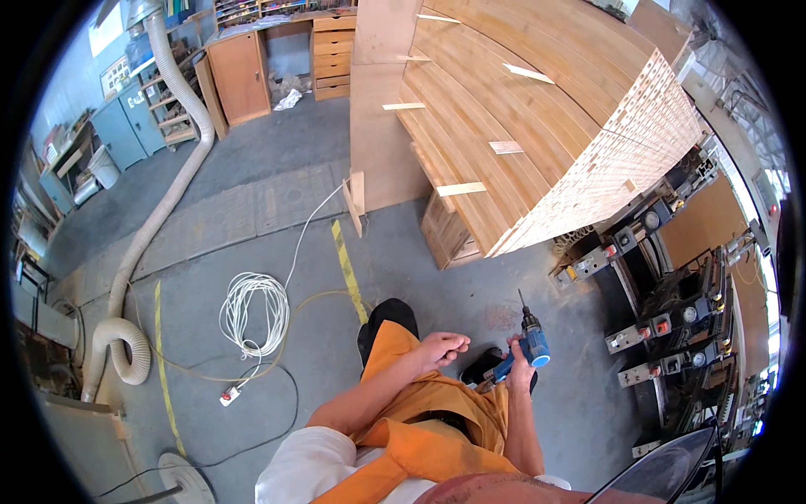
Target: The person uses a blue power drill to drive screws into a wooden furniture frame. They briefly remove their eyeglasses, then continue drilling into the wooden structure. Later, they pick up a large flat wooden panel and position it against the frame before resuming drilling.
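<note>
My right hand (520,368) is wrapped round the grip of a blue cordless drill (536,341). A long dark bit in its chuck points up and away from me. In front of my orange apron, my left hand (442,349) is closed with the fingers curled together. Whatever those fingers hold, if anything, is too small to make out. Beyond both hands rises a big stack of long wooden boards (554,118), its end-grain face turned to the right. Thin wooden strips (461,189) lie across the top, and neither hand touches the stack.
A coiled white cable (254,313) with a power socket (229,396) lies on the floor at left, near yellow floor tape (347,265). A ribbed hose (159,214) runs behind it. Clamping machinery (663,336) lines the right side. A wooden cabinet (239,77) stands far back.
</note>
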Demonstrator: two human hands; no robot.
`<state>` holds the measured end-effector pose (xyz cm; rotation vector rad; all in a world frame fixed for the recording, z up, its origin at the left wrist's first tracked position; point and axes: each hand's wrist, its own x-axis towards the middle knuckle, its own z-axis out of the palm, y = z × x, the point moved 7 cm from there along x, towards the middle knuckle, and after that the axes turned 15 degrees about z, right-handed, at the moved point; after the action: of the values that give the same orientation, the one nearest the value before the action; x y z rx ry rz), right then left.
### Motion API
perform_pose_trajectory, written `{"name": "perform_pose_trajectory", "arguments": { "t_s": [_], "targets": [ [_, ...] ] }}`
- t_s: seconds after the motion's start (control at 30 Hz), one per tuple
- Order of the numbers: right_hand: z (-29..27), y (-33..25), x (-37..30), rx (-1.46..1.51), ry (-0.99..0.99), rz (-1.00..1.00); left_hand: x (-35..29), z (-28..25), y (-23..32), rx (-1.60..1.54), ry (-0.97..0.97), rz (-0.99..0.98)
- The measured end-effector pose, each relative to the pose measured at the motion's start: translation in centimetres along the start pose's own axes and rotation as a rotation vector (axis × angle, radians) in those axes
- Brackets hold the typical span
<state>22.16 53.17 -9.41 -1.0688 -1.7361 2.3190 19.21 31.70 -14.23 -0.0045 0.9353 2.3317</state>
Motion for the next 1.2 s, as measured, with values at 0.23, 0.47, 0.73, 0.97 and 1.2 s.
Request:
{"name": "perform_pose_trajectory", "arguments": {
  "t_s": [0.23,0.47,0.73,0.97,1.2],
  "targets": [
    [2.3,-4.9,-2.6,-0.249,0.086,-0.202,1.1,0.0,0.9,0.111,0.036,0.009],
    [1.6,-14.1,5.0,-0.788,0.407,-0.474,0.3,-3.6,-0.6,0.144,0.089,-0.012],
    [6.0,-22.1,8.7,-1.216,0.338,-0.136,0.7,-8.0,-2.7,0.243,0.119,0.002],
    [3.6,-15.7,9.8,-1.136,0.198,0.049,1.6,-10.9,8.3,0.202,0.296,0.254],
    [-0.2,-3.8,8.2,-1.343,0.101,0.587,9.1,-25.1,33.4,0.425,0.548,0.499]
  ]
}}
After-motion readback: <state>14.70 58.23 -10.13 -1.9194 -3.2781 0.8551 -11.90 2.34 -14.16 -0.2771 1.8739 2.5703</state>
